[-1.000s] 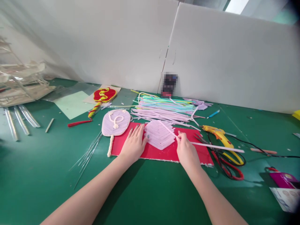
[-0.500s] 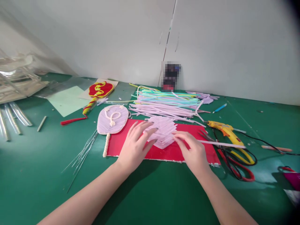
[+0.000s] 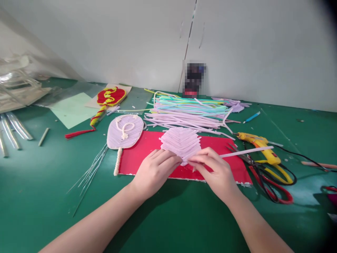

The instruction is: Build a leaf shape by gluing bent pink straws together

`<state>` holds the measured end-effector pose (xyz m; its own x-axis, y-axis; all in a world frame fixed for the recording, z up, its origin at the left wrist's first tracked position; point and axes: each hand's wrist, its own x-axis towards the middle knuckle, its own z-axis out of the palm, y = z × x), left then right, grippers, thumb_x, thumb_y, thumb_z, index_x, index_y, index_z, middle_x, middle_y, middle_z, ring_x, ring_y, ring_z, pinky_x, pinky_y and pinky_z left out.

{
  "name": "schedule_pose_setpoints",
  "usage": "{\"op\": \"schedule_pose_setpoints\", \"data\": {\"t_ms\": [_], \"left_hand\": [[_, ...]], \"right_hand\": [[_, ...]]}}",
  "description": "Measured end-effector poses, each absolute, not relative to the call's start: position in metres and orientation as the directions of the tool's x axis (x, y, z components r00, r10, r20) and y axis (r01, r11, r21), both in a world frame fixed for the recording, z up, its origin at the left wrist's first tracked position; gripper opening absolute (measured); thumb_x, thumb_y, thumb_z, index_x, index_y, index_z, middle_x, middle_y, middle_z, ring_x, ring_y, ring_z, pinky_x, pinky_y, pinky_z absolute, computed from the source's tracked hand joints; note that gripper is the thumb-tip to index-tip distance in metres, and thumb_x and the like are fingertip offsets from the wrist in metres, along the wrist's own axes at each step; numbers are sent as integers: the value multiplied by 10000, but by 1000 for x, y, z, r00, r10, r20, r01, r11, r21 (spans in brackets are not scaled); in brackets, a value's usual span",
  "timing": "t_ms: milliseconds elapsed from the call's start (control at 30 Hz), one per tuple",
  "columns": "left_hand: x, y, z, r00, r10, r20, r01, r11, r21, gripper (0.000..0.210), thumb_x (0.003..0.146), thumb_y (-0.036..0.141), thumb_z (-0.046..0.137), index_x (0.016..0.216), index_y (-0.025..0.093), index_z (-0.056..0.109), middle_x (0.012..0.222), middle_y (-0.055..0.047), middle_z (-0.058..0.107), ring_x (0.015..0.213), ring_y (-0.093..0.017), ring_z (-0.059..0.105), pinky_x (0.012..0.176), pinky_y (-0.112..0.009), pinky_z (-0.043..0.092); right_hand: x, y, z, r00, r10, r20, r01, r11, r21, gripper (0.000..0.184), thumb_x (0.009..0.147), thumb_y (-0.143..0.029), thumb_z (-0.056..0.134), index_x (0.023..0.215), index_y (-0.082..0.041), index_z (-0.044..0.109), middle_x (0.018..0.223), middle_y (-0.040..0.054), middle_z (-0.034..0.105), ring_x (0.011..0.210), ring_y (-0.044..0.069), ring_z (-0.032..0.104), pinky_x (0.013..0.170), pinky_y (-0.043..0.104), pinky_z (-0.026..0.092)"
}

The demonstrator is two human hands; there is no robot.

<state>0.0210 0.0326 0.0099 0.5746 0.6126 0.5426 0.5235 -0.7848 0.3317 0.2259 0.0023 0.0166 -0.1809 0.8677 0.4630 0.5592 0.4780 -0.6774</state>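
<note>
A lilac panel of pipe cleaners laid side by side in a V pattern lies on a red board. My left hand is closed, its thumb and fingertips pinched at the panel's lower left edge. At the panel's lower tip, my right hand pinches a lilac pipe cleaner, whose free length sticks out to the right over the board. The fingertips of both hands almost meet, and they hide the pipe cleaner's other end.
A lilac fan with a cream handle overlaps the board's left side. Behind lie loose pipe cleaners and a red-yellow fan. A yellow glue gun and red-handled scissors are at right; thin wires at left.
Both hands have come down to the panel's lower tip. The left fingers, spread over the panel before, have closed at its edge. The pipe cleaner's free end now tilts upward.
</note>
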Motion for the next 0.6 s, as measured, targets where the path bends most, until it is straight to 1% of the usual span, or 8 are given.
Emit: {"op": "schedule_pose_setpoints", "data": {"t_ms": [167, 433, 533, 600], "left_hand": [[23, 31, 11, 589, 579, 563, 523, -805, 280, 115, 935, 221, 496, 965, 199, 605, 880, -10, 671, 730, -130, 559, 660, -270, 381], [20, 34, 9, 630, 586, 510, 490, -809, 324, 158, 948, 223, 464, 945, 210, 622, 921, -12, 679, 794, -136, 575, 720, -272, 395], [21, 35, 9, 618, 604, 503, 496, -796, 346, 143, 944, 230, 475, 952, 206, 617, 924, -14, 681, 808, -138, 582, 738, -276, 397], [21, 36, 9, 602, 619, 505, 506, -785, 358, 138, 942, 228, 481, 966, 202, 614, 925, -16, 681, 808, -134, 584, 742, -274, 398]], "right_hand": [[224, 3, 11, -213, 871, 443, 535, 483, -693, 130, 886, -232, 558, 931, -250, 679, 868, 30, 596, 808, 147, 630, 728, 263, 535], [225, 3, 10, -275, 876, 397, 544, 482, -686, 138, 900, -241, 541, 935, -245, 674, 887, 34, 598, 812, 139, 627, 728, 248, 533], [228, 3, 10, -271, 879, 392, 551, 476, -686, 152, 906, -236, 529, 933, -242, 678, 882, 34, 590, 777, 131, 621, 699, 234, 532], [230, 4, 10, -238, 893, 381, 555, 447, -702, 161, 911, -235, 519, 926, -239, 679, 880, 30, 578, 689, 109, 605, 643, 227, 530]]}}
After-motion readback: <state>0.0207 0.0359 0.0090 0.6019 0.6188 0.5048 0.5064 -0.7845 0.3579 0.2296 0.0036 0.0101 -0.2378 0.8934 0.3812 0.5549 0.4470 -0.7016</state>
